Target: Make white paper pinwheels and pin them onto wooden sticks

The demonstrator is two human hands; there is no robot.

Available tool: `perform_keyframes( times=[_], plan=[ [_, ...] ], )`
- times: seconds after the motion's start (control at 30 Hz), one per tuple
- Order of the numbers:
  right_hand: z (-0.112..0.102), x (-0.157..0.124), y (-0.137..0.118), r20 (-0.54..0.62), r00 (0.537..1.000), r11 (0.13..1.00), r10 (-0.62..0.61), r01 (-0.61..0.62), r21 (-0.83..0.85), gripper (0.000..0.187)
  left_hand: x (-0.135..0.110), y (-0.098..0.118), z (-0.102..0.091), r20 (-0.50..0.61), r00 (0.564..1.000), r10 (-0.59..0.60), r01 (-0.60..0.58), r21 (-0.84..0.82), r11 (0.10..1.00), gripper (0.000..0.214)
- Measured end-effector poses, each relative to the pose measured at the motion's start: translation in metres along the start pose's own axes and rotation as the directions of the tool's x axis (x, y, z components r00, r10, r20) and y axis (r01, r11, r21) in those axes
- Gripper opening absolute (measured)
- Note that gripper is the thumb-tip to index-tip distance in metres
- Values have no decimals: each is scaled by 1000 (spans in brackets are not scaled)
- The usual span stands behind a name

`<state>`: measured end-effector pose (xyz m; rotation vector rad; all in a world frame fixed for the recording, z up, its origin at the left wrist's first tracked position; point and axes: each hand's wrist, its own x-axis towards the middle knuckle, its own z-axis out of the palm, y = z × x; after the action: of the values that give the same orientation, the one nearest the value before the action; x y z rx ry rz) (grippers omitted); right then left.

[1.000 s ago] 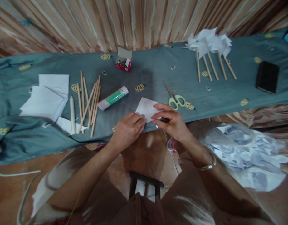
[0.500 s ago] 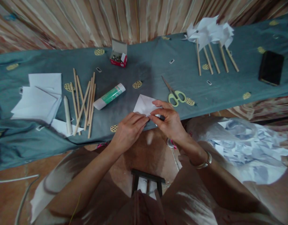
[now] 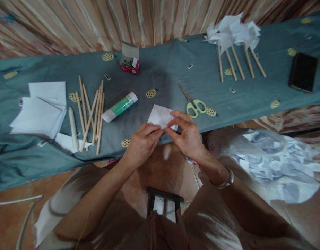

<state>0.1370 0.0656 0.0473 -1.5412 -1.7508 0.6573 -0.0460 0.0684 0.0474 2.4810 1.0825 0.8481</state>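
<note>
A creased white sheet of paper (image 3: 160, 115) lies at the front edge of the cloth-covered table, between my two hands. My left hand (image 3: 144, 141) pinches its near edge with fingers pressed together. On the right side, my right hand (image 3: 186, 133) grips the same paper, thumb and fingertips meeting close to the left hand's fingertips. Part of the sheet is hidden under the fingers. Just beyond the right hand lie scissors (image 3: 195, 108) with green handles, blades slightly apart. A green and white glue stick (image 3: 120, 107) rests to the left of the paper.
Several wooden sticks (image 3: 97, 114), a white candle-like rod (image 3: 74, 128) and stacked white paper (image 3: 37, 113) lie left. Behind stands an open red box (image 3: 129, 66) of small metal pins. Paper pinwheels (image 3: 231, 33) and a dark phone-like object (image 3: 302, 72) lie right. A bag of paper scraps (image 3: 274, 163) stands below.
Both hands stay on the paper, with only slight finger movement. The whole view has shifted a little.
</note>
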Motion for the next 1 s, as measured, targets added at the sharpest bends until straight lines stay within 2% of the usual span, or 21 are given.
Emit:
perform_keyframes(
  times=[0.47, 0.87, 1.0],
  plan=[
    [0, 0, 0, 7, 1000, 999, -28, 29, -36, 2, 0, -1, 0, 6, 1000, -29, 29, -12, 999, 21],
    [2, -1, 3, -19, 996, 995, -91, 90, -42, 12, 0, 0, 2, -12, 1000, -6, 6, 0, 1000, 19],
    [1, -2, 3, 5, 993, 991, -119, 119, -62, 17, -1, -1, 2, -10, 1000, -9, 9, 0, 1000, 20]
  ],
)
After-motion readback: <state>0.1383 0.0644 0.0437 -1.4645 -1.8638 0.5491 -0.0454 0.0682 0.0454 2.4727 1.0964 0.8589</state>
